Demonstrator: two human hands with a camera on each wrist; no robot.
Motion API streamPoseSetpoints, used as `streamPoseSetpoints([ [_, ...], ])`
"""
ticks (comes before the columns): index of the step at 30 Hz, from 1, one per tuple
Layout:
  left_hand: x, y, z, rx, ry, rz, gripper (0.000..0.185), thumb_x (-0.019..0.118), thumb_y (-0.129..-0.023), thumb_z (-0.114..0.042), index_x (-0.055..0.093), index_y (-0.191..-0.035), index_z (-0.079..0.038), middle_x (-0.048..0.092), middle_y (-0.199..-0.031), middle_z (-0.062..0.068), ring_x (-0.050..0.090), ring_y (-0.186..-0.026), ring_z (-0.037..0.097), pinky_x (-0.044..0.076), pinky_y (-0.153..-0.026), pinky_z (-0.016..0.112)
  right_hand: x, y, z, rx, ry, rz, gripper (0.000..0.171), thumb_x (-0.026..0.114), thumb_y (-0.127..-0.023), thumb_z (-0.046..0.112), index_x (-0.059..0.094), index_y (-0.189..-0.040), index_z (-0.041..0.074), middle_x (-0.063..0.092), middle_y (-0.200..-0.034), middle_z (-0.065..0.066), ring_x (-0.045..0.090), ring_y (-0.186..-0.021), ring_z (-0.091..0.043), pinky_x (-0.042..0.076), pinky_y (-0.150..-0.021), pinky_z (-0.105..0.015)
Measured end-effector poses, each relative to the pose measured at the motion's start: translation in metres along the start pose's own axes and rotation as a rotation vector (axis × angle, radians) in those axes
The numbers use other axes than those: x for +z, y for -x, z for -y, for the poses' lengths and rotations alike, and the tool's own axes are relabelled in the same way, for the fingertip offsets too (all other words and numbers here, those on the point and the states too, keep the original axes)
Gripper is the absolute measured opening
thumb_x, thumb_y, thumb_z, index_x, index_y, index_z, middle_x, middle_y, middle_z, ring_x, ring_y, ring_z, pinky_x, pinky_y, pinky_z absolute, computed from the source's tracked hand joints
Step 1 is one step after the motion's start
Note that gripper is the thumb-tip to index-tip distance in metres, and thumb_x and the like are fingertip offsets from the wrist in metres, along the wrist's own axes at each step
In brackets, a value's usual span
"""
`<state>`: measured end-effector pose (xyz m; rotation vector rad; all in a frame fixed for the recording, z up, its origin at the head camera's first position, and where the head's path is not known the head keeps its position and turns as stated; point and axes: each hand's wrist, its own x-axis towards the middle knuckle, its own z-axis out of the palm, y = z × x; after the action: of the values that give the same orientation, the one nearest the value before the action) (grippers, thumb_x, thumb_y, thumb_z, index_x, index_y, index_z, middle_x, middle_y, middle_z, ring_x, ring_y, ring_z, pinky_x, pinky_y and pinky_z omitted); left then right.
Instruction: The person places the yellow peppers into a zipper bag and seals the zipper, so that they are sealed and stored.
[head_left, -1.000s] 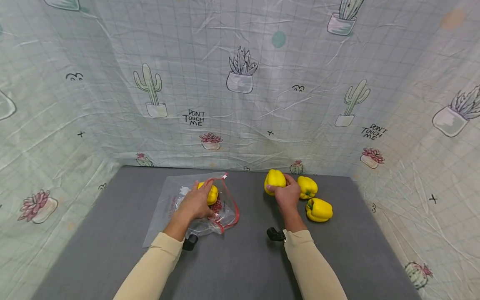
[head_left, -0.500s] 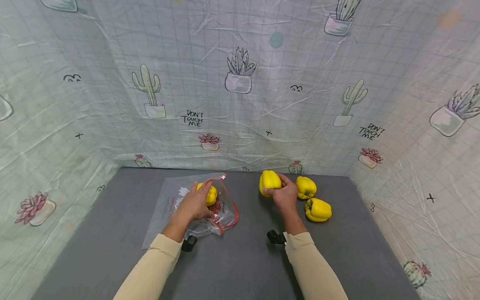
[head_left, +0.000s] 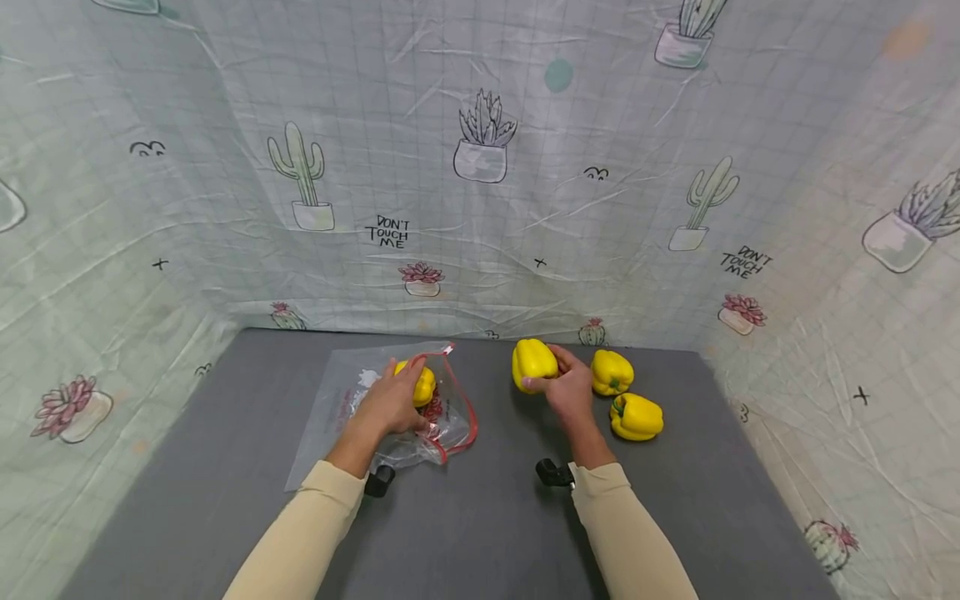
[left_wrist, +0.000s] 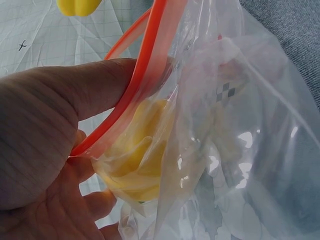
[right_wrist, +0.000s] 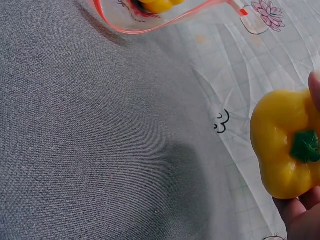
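My left hand (head_left: pixel 390 406) pinches the red zip rim (left_wrist: pixel 145 75) of a clear plastic bag (head_left: pixel 352 417) on the grey table and holds its mouth open. One yellow bell pepper (head_left: pixel 424 386) sits inside the bag (left_wrist: pixel 240 150), seen through the plastic as a yellow pepper (left_wrist: pixel 140 160). My right hand (head_left: pixel 567 392) grips another yellow pepper (head_left: pixel 534 363) just above the table, right of the bag's mouth. In the right wrist view this held pepper (right_wrist: pixel 282 145) shows its green stem, with the bag's rim (right_wrist: pixel 150 22) at the top.
Two more yellow peppers (head_left: pixel 612 372) (head_left: pixel 637 417) lie on the grey table (head_left: pixel 480 517) to the right of my right hand. Cactus-print cloth (head_left: pixel 480 167) walls in the back and both sides. The table's front is bare grey felt.
My right hand has carried its pepper a little to the left, toward the bag's mouth. The left hand and the bag have stayed where they were.
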<state>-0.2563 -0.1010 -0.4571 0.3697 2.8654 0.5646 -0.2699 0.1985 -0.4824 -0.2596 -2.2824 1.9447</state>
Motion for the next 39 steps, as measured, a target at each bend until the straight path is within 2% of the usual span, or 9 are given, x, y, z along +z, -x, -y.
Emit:
streamPoseSetpoints([
  [19, 0.0002, -0.0019, 0.0017, 0.006, -0.002, -0.011, 0.114, 0.093, -0.073, -0.023, 0.028, -0.164, -0.005, 0.033, -0.169, 0.019, 0.018, -0.158, 0.054, 0.035, -0.119, 0.068, 0.0003, 0.0022, 0.0014, -0.110, 0.026, 0.085, 0.076, 0.089, -0.075, -0.004, 0.060, -0.144, 0.003, 0.065, -0.144, -0.020, 0.064, -0.123, -0.035, 0.052, -0.109, -0.050],
  [28, -0.0008, -0.0019, 0.0008, 0.004, -0.004, -0.009, 0.114, 0.093, -0.074, -0.024, 0.027, -0.164, -0.005, 0.033, -0.169, 0.019, 0.018, -0.158, 0.054, 0.035, -0.120, 0.068, 0.0003, 0.0009, 0.0023, -0.111, 0.012, 0.137, 0.076, 0.089, -0.073, -0.008, 0.061, -0.143, 0.002, 0.065, -0.142, -0.021, 0.064, -0.120, -0.032, 0.055, -0.102, -0.039],
  [33, -0.0013, -0.0020, 0.0004, -0.005, -0.005, 0.002, 0.113, 0.092, -0.076, -0.024, 0.026, -0.165, -0.006, 0.032, -0.170, 0.018, 0.017, -0.159, 0.053, 0.033, -0.121, 0.067, -0.0004, 0.0012, 0.0036, -0.119, 0.012, 0.178, 0.076, 0.089, -0.073, -0.008, 0.061, -0.143, 0.004, 0.065, -0.143, -0.020, 0.065, -0.121, -0.033, 0.056, -0.103, -0.040],
  [39, -0.0008, -0.0015, 0.0004, -0.004, 0.004, -0.001, 0.112, 0.091, -0.076, -0.023, 0.026, -0.165, -0.004, 0.032, -0.170, 0.019, 0.016, -0.159, 0.053, 0.032, -0.122, 0.067, 0.0001, 0.0034, 0.0041, -0.117, 0.015, 0.249, 0.078, 0.087, -0.075, -0.008, 0.058, -0.147, 0.002, 0.063, -0.146, -0.021, 0.064, -0.125, -0.035, 0.054, -0.109, -0.048],
])
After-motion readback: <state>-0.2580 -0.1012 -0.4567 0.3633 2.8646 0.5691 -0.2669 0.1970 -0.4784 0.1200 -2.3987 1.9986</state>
